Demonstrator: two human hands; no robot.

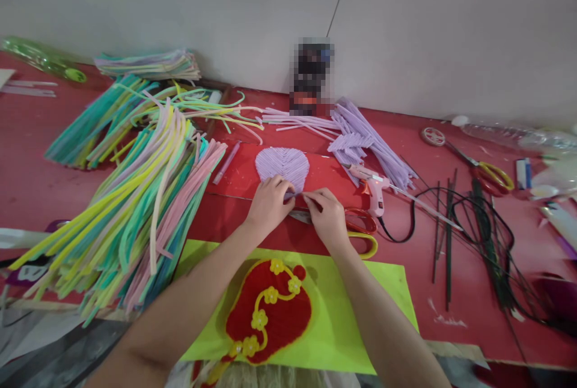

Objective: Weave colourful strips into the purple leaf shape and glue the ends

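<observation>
left hand [274, 200] grip pinched on purple strip [290, 195]; right hand [325, 214] grip nearly together by its end, can't tell if clamped on it. both at lower end of purple leaf shape [282, 161], on red board [327, 175] on tabletop [437, 322]. pink glue gun [375, 187] to right, scissors [367, 247] beside right hand.

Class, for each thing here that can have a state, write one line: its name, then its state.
Left hand, pinching a short purple strip
Right hand, fingers bent, grip unclear
Purple ribbed shape, lying flat
Red decorated shape, lying on the yellow-green sheet
Glue gun, lying on its side, cord attached
Near scissors, partly hidden, opening unclear
Far-right scissors, apparently shut
Green bottle, lying, capped
Clear bottle, lying, capped
Multicoloured stems, loose, piled
</observation>
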